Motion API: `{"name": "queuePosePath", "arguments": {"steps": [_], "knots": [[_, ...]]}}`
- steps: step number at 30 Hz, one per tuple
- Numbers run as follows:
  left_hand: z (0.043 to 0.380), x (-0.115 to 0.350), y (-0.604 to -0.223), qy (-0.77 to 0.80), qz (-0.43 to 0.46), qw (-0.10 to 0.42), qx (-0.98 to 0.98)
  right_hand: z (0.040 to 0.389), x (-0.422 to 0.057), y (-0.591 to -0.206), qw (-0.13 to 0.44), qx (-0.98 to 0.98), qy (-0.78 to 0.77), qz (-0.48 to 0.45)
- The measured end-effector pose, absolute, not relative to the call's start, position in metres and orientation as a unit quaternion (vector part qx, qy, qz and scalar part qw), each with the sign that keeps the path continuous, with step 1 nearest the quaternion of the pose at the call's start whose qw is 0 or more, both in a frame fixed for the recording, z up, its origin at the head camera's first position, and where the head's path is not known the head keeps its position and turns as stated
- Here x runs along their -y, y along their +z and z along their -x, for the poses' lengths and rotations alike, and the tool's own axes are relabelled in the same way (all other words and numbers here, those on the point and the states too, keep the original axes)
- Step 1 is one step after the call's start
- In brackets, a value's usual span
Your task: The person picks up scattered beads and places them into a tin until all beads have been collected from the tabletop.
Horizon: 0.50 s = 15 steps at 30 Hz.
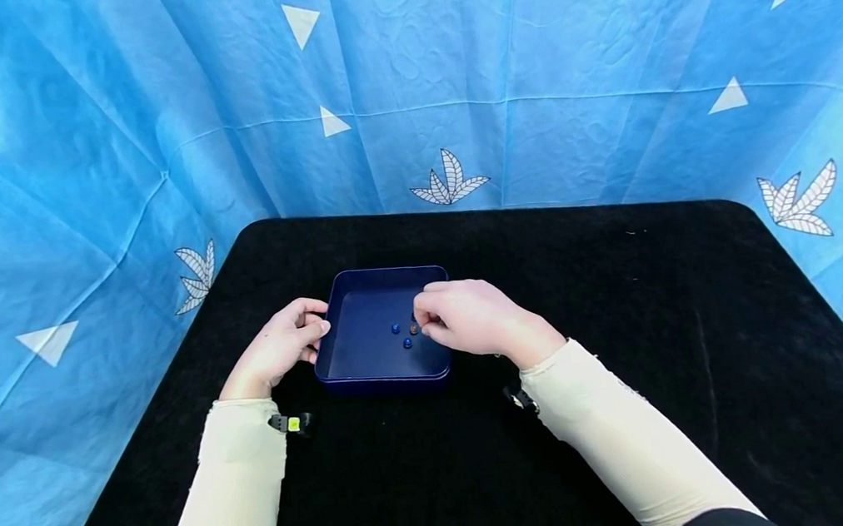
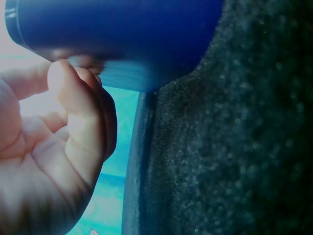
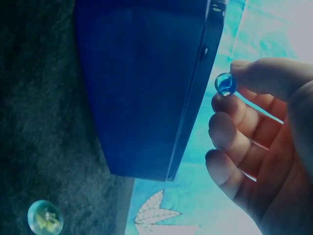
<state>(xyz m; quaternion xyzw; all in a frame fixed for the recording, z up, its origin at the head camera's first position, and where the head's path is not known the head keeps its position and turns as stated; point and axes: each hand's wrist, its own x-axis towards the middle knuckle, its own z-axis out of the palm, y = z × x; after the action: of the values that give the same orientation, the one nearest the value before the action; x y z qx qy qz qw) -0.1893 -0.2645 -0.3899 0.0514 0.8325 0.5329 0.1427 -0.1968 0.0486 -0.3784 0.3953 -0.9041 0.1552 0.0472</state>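
A shallow dark blue square tray [image 1: 370,368] sits in front of me on black cloth. My left hand [image 1: 281,342] is at its left side, with loosely bent fingers resting against the outer wall, as the left wrist view also shows. Over the tray's right part, my right hand [image 1: 471,317] pinches a blue glass marble [image 3: 226,84] between thumb and index finger. Inside the tray, near those fingers, lie two blue marbles, one marble [image 1: 395,328] farther left and another marble [image 1: 408,343] nearer me, plus a brownish marble [image 1: 413,329].
A clear marble with a yellowish core [image 3: 45,219] lies on the black cloth [image 3: 44,98] outside the tray, near my right hand. Blue curtains [image 1: 561,50] with white triangles and leaf prints hang behind and beside the table.
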Motion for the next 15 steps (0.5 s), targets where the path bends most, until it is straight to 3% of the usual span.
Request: {"name": "queuePosePath", "arguments": {"steps": [15], "knots": [[0.202, 0.273, -0.41, 0.527, -0.052, 0.135, -0.837, 0.204, -0.055, -0.378, 0.042, 0.91, 0.156, -0.382]]}}
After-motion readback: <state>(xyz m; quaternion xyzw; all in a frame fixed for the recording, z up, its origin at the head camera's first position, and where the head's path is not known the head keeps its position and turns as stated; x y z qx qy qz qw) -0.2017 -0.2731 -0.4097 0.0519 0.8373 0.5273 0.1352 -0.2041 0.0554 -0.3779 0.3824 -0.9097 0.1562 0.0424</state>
